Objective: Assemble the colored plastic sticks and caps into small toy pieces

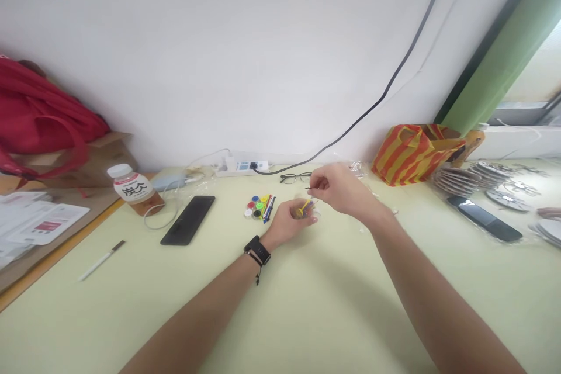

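Note:
My left hand (281,225), with a black band at its wrist, is curled around a small clear container (316,210). Yellow and blue plastic bits (303,208) show inside it. Just above and to the right, my right hand (335,187) pinches a small dark thin piece (308,189) between thumb and fingertips; its kind is too small to make out. Left of my left hand lie several small round coloured pieces (256,207) in white, red, blue, black and green. Beside them is a bundle of thin coloured plastic sticks (268,209).
A black phone (187,220), a drink bottle (135,189) and a white pen-like stick (102,260) are on the left. Glasses (295,177) and a power strip (241,168) lie by the wall. To the right are a striped bag (412,155), stacked discs (456,180) and another person's hand (550,213).

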Action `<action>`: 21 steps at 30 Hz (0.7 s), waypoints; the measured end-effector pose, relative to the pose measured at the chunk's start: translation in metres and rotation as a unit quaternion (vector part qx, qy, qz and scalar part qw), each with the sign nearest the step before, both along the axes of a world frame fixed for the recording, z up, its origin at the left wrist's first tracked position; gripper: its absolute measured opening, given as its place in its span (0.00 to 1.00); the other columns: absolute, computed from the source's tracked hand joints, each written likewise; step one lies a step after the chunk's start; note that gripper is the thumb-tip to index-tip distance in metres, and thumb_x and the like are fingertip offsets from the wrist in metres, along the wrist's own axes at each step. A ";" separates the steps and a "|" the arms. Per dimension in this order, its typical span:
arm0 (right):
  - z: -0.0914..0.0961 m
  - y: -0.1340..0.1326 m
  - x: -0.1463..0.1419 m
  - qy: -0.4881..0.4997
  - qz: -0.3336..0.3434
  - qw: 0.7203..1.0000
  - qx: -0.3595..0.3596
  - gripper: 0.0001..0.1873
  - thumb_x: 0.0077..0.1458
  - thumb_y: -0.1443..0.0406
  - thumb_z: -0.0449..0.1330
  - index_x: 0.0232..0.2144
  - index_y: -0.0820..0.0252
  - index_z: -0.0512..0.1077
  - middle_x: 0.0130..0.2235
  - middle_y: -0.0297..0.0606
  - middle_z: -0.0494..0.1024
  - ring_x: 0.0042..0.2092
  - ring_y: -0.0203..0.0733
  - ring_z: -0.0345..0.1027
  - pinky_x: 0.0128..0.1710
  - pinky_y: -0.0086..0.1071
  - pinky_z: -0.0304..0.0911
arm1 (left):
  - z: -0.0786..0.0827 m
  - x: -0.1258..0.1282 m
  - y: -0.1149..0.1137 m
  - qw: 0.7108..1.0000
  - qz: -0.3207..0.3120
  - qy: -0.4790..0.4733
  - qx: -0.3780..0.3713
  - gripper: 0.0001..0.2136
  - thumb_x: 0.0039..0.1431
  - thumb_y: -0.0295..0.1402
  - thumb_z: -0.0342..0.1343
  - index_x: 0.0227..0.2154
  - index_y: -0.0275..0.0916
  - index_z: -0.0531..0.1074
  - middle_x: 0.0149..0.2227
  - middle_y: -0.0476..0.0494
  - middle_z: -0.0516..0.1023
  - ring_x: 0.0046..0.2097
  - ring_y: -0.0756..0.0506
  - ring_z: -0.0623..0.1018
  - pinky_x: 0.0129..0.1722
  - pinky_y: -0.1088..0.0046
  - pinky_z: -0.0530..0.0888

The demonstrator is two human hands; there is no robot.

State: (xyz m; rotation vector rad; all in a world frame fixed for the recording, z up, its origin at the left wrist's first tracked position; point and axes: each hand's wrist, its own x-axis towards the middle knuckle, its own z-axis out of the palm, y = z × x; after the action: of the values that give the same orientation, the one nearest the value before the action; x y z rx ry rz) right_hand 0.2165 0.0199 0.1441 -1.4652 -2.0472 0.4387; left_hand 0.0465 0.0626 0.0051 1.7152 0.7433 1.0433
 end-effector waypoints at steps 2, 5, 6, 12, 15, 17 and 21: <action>-0.002 0.000 -0.003 -0.038 0.000 0.999 0.005 0.08 0.51 0.71 0.58 0.22 0.59 0.70 0.26 0.35 0.74 0.29 0.37 0.65 0.27 0.31 0.55 | 0.000 0.000 -0.001 1.000 0.006 0.006 0.002 0.13 0.51 0.40 0.71 0.32 0.36 0.78 0.32 0.46 0.76 0.35 0.47 0.73 0.38 0.69 0.69; -0.003 0.000 -0.007 -0.090 -0.005 0.996 0.022 0.10 0.48 0.75 0.55 0.20 0.59 0.67 0.25 0.35 0.72 0.28 0.37 0.61 0.25 0.31 0.50 | 0.002 0.000 -0.002 1.000 0.017 0.018 0.004 0.13 0.50 0.40 0.71 0.32 0.36 0.78 0.32 0.46 0.76 0.34 0.46 0.73 0.37 0.69 0.69; -0.003 -0.001 -0.008 -0.102 -0.008 0.994 0.027 0.10 0.47 0.76 0.55 0.20 0.59 0.67 0.25 0.35 0.71 0.28 0.37 0.60 0.25 0.31 0.49 | 0.003 0.001 -0.002 1.000 0.018 0.022 0.007 0.13 0.50 0.40 0.71 0.31 0.36 0.78 0.31 0.46 0.76 0.34 0.46 0.73 0.37 0.69 0.69; -0.002 0.000 -0.008 -0.109 0.000 0.994 0.015 0.09 0.53 0.71 0.58 0.23 0.58 0.74 0.30 0.39 0.77 0.31 0.40 0.66 0.28 0.32 0.53 | 0.009 0.003 -0.010 1.000 0.007 0.007 -0.004 0.17 0.53 0.43 0.70 0.41 0.38 0.79 0.37 0.43 0.79 0.38 0.44 0.76 0.41 0.66 0.72; -0.002 0.000 -0.005 -0.102 -0.003 0.995 0.017 0.08 0.56 0.67 0.60 0.26 0.57 0.77 0.33 0.40 0.79 0.33 0.42 0.68 0.31 0.32 0.56 | 0.015 0.001 -0.012 1.000 0.005 -0.009 0.006 0.21 0.56 0.44 0.68 0.49 0.40 0.77 0.44 0.40 0.80 0.45 0.41 0.78 0.47 0.63 0.73; -0.002 0.000 -0.002 -0.092 0.001 0.996 0.016 0.06 0.57 0.66 0.61 0.28 0.56 0.77 0.34 0.39 0.79 0.33 0.41 0.69 0.32 0.32 0.57 | 0.022 -0.002 -0.011 0.999 0.008 -0.024 0.031 0.23 0.59 0.45 0.65 0.54 0.41 0.75 0.50 0.38 0.79 0.51 0.39 0.77 0.50 0.62 0.72; 0.000 -0.001 0.004 -0.058 0.010 0.998 0.018 0.05 0.58 0.67 0.59 0.30 0.56 0.73 0.35 0.35 0.80 0.31 0.37 0.67 0.31 0.31 0.56 | 0.048 -0.011 -0.006 0.992 0.057 -0.056 0.096 0.19 0.66 0.44 0.57 0.55 0.40 0.74 0.55 0.37 0.78 0.54 0.39 0.77 0.52 0.64 0.72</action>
State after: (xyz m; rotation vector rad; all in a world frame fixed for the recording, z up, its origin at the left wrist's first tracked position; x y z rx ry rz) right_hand 0.2204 0.0194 0.1438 -1.4808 -2.1513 0.3312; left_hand 0.0352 0.0565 0.0528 1.7748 0.6937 1.3143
